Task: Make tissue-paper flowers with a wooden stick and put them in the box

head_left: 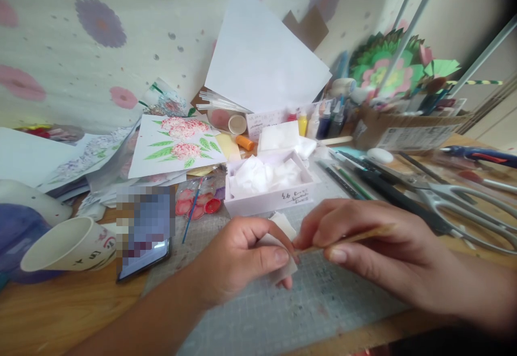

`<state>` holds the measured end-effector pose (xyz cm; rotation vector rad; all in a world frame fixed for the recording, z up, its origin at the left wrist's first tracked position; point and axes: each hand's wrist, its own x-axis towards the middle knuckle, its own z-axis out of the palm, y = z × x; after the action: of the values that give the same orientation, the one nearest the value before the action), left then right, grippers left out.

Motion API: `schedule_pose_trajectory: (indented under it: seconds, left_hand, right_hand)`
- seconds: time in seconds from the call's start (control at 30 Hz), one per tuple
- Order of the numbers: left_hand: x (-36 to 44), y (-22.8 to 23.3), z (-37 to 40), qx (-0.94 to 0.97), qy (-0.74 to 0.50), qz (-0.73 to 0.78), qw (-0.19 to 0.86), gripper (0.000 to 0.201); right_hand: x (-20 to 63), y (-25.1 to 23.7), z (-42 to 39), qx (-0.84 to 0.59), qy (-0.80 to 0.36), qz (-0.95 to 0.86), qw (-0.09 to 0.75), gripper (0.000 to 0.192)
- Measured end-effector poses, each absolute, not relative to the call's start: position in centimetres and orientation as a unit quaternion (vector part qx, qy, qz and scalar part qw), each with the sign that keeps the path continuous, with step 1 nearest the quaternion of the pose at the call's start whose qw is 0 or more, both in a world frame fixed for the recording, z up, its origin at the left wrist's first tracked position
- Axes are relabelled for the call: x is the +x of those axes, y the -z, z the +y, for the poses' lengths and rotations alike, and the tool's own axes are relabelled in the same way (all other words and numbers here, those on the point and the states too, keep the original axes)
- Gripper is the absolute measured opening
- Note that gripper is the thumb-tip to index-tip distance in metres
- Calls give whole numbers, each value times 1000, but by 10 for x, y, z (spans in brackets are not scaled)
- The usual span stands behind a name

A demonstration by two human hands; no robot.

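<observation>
While it is being pinched between thumb and fingers, the small white paper piece [283, 248] is looking thin, light and easily creased, so holding it near its edge seems safest. The left hand [242, 259] is closing on it above the grey cutting mat [307, 302]. The thin wooden stick [347, 237] is touching the paper's right edge; it appears stiff but slender, best gripped along its shaft, as the right hand [375, 248] is doing with closed fingers. Just beyond the 2 hands, a white box [270, 197] of tissue is sitting, with scissors [456, 205] lying to the right and a paper cup [68, 245] tipped over at the left.
</observation>
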<state>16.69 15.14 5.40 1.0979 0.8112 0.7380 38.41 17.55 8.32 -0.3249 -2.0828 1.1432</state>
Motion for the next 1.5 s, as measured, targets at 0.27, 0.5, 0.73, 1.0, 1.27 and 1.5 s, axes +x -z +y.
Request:
schedule_pose_trajectory:
  seconds: [0.27, 0.5, 0.73, 1.0, 1.27, 1.5]
  left_hand:
    - [167, -55, 152, 480, -345, 348, 728, 18]
    - [166, -54, 150, 492, -344, 342, 723, 17]
    - [165, -53, 151, 499, -344, 345, 716, 17]
    - [166, -54, 152, 493, -341, 349, 720, 16]
    - [166, -55, 152, 505, -340, 350, 712, 18]
    - [167, -55, 151, 493, -342, 349, 720, 18]
  right_hand:
    - [384, -83, 176, -135, -456, -802, 362, 12]
    - [382, -81, 176, -135, -461, -799, 363, 12]
    - [384, -81, 177, -142, -465, -798, 357, 8]
    - [384, -79, 179, -140, -492, -787, 345, 7]
    - [384, -81, 178, -151, -484, -791, 343, 6]
    - [382, -80, 178, -142, -507, -780, 338, 8]
